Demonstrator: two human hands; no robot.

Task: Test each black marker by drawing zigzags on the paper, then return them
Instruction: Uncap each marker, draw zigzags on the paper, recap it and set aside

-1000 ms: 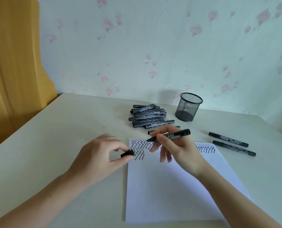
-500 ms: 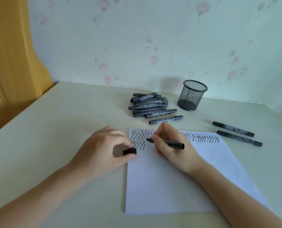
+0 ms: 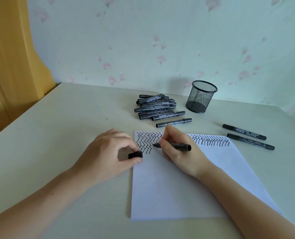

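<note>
Floral wallpaper is backing a pale table [image 3: 57,135] on which the testing is going on; the right hand [image 3: 179,152] is curling its fingers [image 3: 165,145] round an uncapped marker [image 3: 176,146], pinching it near the tip, which is lying at or just above the paper [image 3: 177,187] beside the second row of zigzags [image 3: 146,145]; whether it is touching cannot be told; the left hand [image 3: 107,156] is pinching the cap [image 3: 135,155] between thumb and forefinger at the sheet's left edge. Judging by this, a zigzag is being drawn with one marker; next it is calling for recapping and setting down. Outward, a pile of markers [image 3: 156,107] is lying behind the paper, a mesh cup [image 3: 201,99] standing beside it; two markers [image 3: 246,137] are lying apart to the right.
</note>
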